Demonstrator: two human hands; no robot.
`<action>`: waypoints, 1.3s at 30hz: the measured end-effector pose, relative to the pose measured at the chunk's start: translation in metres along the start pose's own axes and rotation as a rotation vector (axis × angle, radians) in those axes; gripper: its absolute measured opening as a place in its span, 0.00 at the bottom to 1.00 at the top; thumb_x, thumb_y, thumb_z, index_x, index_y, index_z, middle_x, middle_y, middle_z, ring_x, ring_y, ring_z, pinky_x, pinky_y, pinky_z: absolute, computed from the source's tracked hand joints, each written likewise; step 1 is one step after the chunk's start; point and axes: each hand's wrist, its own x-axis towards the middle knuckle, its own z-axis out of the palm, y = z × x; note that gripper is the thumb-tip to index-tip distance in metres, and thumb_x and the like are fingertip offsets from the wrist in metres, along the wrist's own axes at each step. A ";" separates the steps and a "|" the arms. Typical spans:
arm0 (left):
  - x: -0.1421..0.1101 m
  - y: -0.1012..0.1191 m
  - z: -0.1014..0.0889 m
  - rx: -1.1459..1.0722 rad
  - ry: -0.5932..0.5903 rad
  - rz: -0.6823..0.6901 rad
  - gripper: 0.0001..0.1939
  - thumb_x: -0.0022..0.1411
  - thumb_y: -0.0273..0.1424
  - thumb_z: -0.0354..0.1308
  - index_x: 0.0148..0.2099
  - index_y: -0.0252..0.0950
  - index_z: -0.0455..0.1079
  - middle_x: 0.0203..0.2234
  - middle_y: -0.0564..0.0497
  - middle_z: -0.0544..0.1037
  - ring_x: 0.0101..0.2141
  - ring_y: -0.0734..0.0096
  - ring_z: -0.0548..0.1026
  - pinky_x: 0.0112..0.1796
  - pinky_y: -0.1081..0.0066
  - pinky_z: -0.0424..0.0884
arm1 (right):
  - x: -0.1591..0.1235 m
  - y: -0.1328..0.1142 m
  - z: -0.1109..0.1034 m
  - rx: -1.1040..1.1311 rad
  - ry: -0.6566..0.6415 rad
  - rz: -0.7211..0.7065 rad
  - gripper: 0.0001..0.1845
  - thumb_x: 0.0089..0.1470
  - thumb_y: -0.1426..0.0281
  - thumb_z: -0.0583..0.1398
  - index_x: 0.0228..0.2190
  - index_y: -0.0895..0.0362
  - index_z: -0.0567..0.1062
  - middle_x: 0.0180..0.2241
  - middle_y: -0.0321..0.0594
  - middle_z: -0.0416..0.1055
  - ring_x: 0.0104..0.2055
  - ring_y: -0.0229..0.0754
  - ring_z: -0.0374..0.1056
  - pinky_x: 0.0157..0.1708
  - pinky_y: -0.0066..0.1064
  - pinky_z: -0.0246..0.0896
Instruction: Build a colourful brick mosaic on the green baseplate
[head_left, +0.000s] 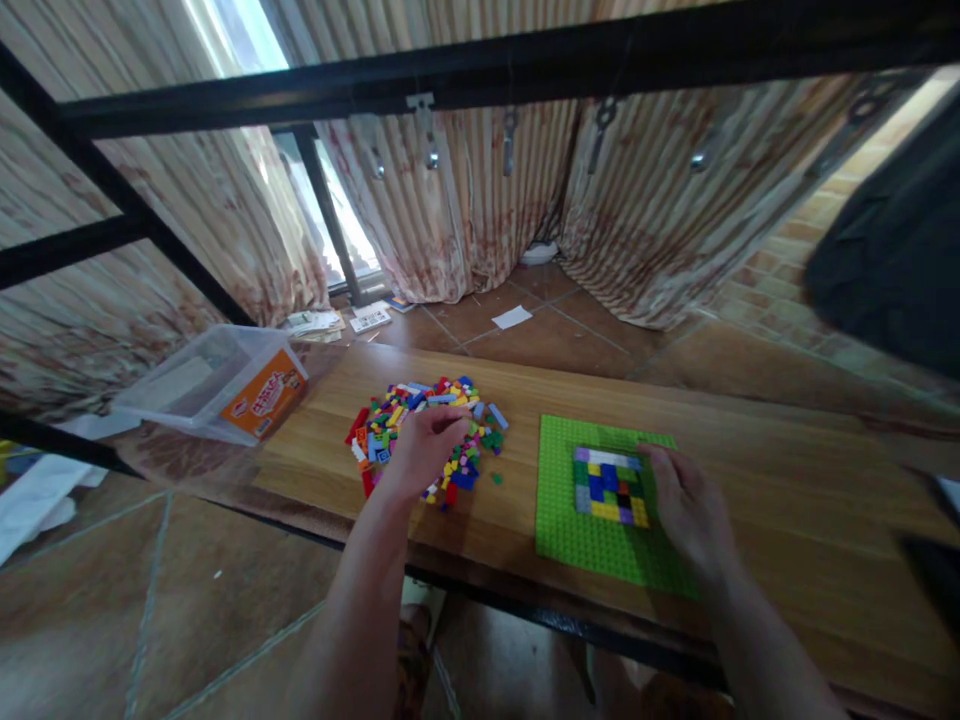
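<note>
My left hand [429,452] hangs over the pile of loose toy bricks [416,400], thumb and forefinger pinched together. What sits between those fingertips, if anything, is too small to make out. A green baseplate [555,500] lies to the right of the pile. On it is a flat rectangular patch of bricks [609,484] in blue, yellow, white, purple and green, with a dark spot toward its lower right. Over the plate's right side is my right hand [688,505], fingers drawn together, tips close to the patch's upper right corner. Whatever they grip is hidden.
A clear plastic box [214,380] with an orange label stands at the wooden table's [795,500] left end. A black metal bar [480,65] crosses above the far side. Curtains [465,210] hang behind, and papers [512,317] lie on the floor. A dark object is at far right.
</note>
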 end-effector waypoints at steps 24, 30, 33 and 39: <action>-0.018 0.001 0.155 -0.091 -0.146 -0.033 0.05 0.58 0.27 0.58 0.35 0.34 0.75 0.23 0.52 0.78 0.26 0.71 0.77 0.29 0.73 0.72 | 0.000 -0.020 -0.011 0.013 0.011 0.054 0.25 0.60 0.55 0.48 0.30 0.58 0.78 0.29 0.43 0.76 0.34 0.45 0.70 0.35 0.34 0.59; -0.018 0.001 0.163 -0.013 -0.059 -0.021 0.05 0.61 0.26 0.56 0.35 0.35 0.73 0.27 0.51 0.79 0.27 0.70 0.80 0.30 0.72 0.73 | -0.002 -0.020 -0.009 -0.029 -0.013 0.029 0.25 0.59 0.56 0.49 0.37 0.59 0.80 0.39 0.49 0.78 0.42 0.50 0.72 0.42 0.38 0.63; -0.018 0.000 0.166 0.056 0.000 0.003 0.03 0.61 0.26 0.56 0.36 0.35 0.72 0.28 0.50 0.79 0.28 0.70 0.80 0.31 0.72 0.73 | -0.003 -0.019 -0.008 -0.015 -0.014 0.025 0.25 0.58 0.57 0.51 0.39 0.60 0.80 0.41 0.50 0.78 0.43 0.50 0.73 0.44 0.40 0.64; -0.020 0.005 0.162 0.082 -0.033 0.019 0.04 0.63 0.27 0.54 0.39 0.35 0.70 0.31 0.49 0.79 0.28 0.70 0.79 0.31 0.72 0.73 | -0.004 -0.018 -0.008 0.030 -0.024 0.044 0.24 0.56 0.57 0.54 0.42 0.60 0.79 0.43 0.50 0.77 0.42 0.48 0.72 0.45 0.40 0.65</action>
